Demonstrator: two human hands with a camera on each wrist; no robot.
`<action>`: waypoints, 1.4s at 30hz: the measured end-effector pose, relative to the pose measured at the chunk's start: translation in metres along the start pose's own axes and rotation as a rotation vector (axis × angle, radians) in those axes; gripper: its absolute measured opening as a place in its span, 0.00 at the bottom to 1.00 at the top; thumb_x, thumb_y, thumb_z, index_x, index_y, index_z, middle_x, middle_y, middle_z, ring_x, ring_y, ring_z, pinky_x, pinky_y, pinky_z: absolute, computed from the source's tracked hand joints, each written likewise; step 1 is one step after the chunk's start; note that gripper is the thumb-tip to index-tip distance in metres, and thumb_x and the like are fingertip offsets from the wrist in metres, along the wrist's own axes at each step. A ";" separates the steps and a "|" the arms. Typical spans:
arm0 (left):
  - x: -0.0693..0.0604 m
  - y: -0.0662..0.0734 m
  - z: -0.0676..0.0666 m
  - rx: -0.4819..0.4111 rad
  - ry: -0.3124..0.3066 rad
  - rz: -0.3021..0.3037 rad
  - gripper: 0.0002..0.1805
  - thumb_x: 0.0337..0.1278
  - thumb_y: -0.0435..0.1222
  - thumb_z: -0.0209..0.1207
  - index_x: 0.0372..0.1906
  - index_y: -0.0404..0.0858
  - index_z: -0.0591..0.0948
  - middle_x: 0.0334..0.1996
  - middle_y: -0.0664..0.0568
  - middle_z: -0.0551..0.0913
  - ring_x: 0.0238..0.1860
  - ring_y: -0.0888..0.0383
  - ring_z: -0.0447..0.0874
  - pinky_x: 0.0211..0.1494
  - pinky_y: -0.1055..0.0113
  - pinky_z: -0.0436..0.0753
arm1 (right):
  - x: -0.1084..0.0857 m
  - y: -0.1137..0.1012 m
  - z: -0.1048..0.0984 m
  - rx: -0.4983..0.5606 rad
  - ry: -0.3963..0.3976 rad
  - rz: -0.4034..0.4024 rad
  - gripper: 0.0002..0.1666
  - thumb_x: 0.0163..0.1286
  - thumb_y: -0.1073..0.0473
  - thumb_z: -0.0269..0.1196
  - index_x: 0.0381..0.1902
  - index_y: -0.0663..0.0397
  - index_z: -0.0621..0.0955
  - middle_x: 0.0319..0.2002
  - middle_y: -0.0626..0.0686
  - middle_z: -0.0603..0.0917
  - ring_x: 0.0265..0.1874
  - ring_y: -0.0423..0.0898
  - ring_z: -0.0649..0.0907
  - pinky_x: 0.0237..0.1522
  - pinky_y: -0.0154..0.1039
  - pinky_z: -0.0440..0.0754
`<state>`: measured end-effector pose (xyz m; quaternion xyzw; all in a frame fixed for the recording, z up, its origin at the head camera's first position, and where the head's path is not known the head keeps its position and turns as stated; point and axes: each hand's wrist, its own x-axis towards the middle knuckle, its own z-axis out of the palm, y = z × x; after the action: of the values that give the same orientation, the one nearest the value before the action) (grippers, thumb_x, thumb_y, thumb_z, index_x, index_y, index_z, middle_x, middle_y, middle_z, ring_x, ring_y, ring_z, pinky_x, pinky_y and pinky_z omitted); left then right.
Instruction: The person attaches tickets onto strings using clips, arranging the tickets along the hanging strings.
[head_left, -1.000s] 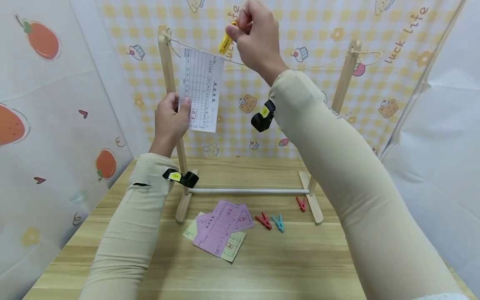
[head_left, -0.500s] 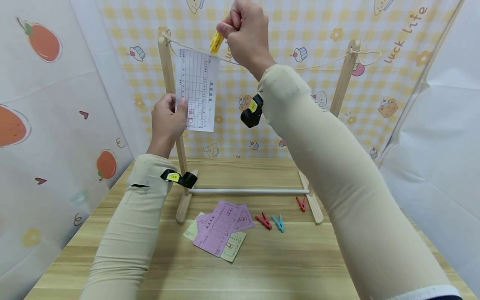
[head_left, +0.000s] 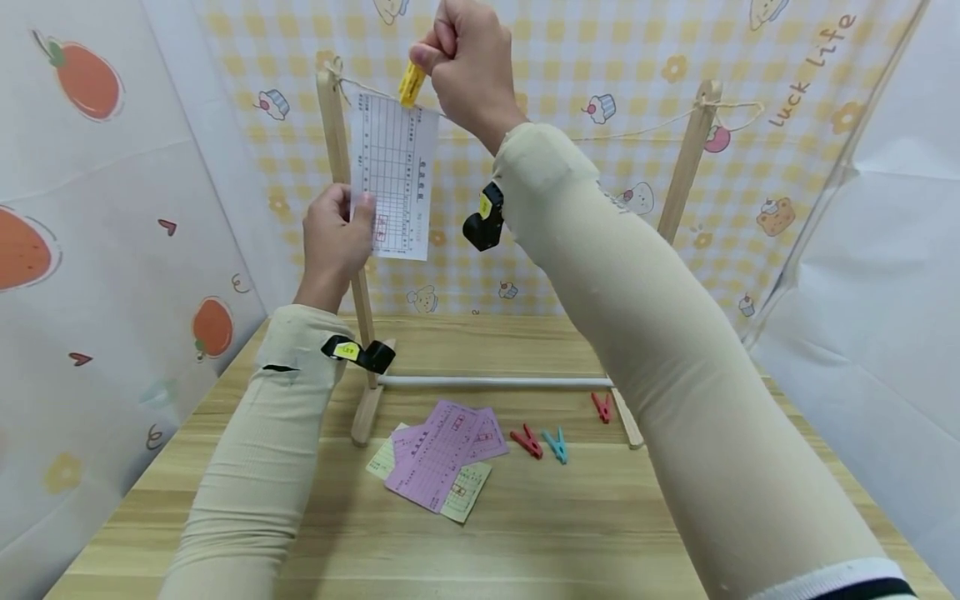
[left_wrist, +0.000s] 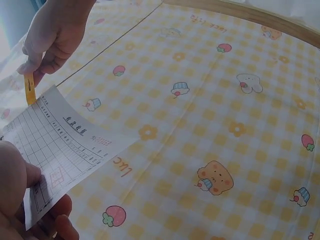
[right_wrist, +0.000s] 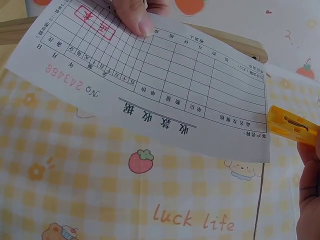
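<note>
Steadying, apparently, a white receipt (head_left: 397,171): left hand (head_left: 335,242) grips its edge | Above that hand, right hand (head_left: 474,73) pinches yellow clothespin (head_left: 411,84)

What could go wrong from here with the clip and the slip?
1. Missed bite: the yellow clip in the right hand is right at the top edge of the white slip. If it catches paper but not string, the slip may drop on release.
2. Bent paper: the left hand grips the slip low down, so its top could buckle under the clip.
3. Slack: the string sags, so it may shift when pushed.
</note>
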<state>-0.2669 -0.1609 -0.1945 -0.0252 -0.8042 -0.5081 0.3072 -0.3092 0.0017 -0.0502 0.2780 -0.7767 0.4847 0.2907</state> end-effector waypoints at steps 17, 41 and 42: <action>0.000 -0.001 -0.002 -0.005 0.002 -0.003 0.17 0.72 0.44 0.49 0.48 0.33 0.76 0.35 0.48 0.78 0.34 0.60 0.75 0.35 0.67 0.75 | 0.003 0.000 0.015 -0.054 -0.030 0.015 0.22 0.67 0.62 0.62 0.21 0.53 0.61 0.29 0.46 0.74 0.46 0.39 0.82 0.42 0.29 0.71; 0.000 -0.004 -0.004 0.006 0.001 -0.007 0.19 0.73 0.45 0.47 0.52 0.33 0.75 0.42 0.45 0.79 0.39 0.56 0.76 0.39 0.66 0.76 | 0.003 0.003 0.027 -0.081 -0.035 0.038 0.21 0.67 0.60 0.62 0.22 0.52 0.62 0.27 0.47 0.70 0.47 0.39 0.81 0.42 0.29 0.72; 0.000 -0.004 -0.004 0.007 0.004 -0.010 0.19 0.73 0.45 0.48 0.52 0.33 0.75 0.42 0.45 0.79 0.39 0.57 0.76 0.39 0.66 0.76 | 0.004 0.003 0.027 -0.078 -0.036 0.041 0.21 0.67 0.61 0.62 0.22 0.52 0.62 0.27 0.47 0.70 0.46 0.39 0.81 0.42 0.29 0.72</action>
<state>-0.2662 -0.1660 -0.1965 -0.0192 -0.8055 -0.5067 0.3066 -0.3190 -0.0222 -0.0587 0.2593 -0.8056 0.4548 0.2774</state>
